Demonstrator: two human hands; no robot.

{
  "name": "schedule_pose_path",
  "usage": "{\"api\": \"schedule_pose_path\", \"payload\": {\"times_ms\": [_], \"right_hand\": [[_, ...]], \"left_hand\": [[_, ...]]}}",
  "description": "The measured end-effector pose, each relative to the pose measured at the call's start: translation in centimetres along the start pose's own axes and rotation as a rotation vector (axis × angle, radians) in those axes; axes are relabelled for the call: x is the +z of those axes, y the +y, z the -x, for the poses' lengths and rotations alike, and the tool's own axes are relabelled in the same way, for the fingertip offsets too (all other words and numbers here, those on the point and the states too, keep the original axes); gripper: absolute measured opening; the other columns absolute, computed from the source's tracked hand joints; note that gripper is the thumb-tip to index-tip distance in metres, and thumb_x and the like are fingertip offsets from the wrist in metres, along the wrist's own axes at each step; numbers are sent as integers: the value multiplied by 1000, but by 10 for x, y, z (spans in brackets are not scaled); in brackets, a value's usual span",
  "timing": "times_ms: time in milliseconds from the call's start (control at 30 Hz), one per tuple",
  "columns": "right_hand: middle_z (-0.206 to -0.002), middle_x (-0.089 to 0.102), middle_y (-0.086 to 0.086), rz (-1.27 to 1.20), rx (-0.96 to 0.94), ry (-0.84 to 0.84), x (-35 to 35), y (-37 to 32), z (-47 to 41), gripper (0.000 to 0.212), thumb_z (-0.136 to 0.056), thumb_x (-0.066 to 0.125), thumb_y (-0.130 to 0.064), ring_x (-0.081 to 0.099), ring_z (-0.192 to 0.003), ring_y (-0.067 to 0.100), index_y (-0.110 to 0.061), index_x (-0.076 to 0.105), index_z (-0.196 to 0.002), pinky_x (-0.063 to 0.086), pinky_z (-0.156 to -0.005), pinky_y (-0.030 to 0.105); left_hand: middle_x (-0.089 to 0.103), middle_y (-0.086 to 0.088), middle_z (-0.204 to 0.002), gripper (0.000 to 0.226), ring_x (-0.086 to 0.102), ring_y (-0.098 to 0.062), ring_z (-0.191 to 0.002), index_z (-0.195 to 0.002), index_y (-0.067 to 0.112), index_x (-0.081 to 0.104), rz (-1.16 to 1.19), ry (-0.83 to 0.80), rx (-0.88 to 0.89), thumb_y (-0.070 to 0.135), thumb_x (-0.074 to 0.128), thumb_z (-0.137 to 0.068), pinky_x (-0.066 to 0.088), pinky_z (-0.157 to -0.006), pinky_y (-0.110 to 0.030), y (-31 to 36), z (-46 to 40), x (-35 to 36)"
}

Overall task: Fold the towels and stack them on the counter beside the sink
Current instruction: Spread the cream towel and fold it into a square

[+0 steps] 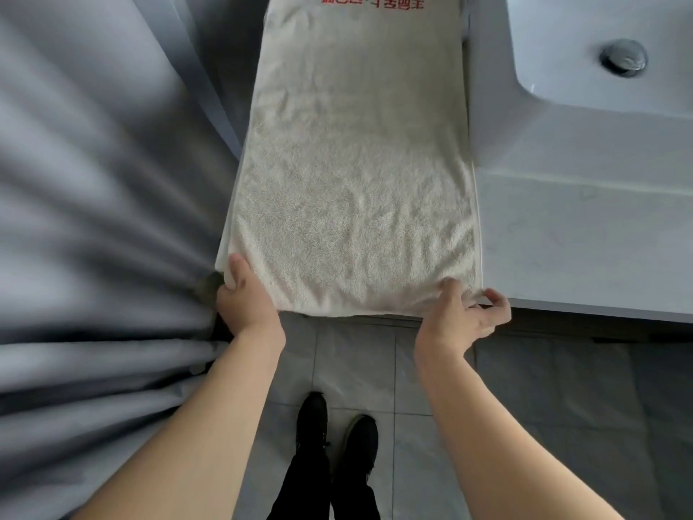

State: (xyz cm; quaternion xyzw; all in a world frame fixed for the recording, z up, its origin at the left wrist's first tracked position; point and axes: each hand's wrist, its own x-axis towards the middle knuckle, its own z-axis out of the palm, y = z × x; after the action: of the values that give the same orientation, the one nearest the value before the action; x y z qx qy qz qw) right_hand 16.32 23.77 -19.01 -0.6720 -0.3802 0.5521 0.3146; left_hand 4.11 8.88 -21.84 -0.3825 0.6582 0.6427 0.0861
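Note:
A cream towel (352, 155) with red lettering at its far end lies lengthwise on the white counter (585, 234), left of the sink (600, 50). Its near edge reaches the counter's front edge. My left hand (245, 294) grips the near left corner, thumb on top and fingers underneath. My right hand (468, 313) pinches the near right corner between thumb and fingers.
A grey curtain (93, 219) hangs in folds along the left, close to the towel's left edge. The sink's metal drain plug (623, 57) shows at upper right. Grey floor tiles (356, 362) and my black shoes (337, 429) lie below the counter edge.

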Motion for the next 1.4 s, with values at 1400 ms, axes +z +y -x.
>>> {"api": "schedule_pose_path", "payload": {"times_ms": [1400], "right_hand": [[-102, 58, 18, 945, -802, -231, 246, -263, -101, 27, -97, 37, -12, 54, -98, 36, -3, 61, -101, 35, -73, 31]], "left_hand": [[42, 1, -70, 26, 37, -17, -63, -79, 13, 43, -541, -233, 735, 26, 40, -101, 34, -59, -33, 262, -99, 211]]}}
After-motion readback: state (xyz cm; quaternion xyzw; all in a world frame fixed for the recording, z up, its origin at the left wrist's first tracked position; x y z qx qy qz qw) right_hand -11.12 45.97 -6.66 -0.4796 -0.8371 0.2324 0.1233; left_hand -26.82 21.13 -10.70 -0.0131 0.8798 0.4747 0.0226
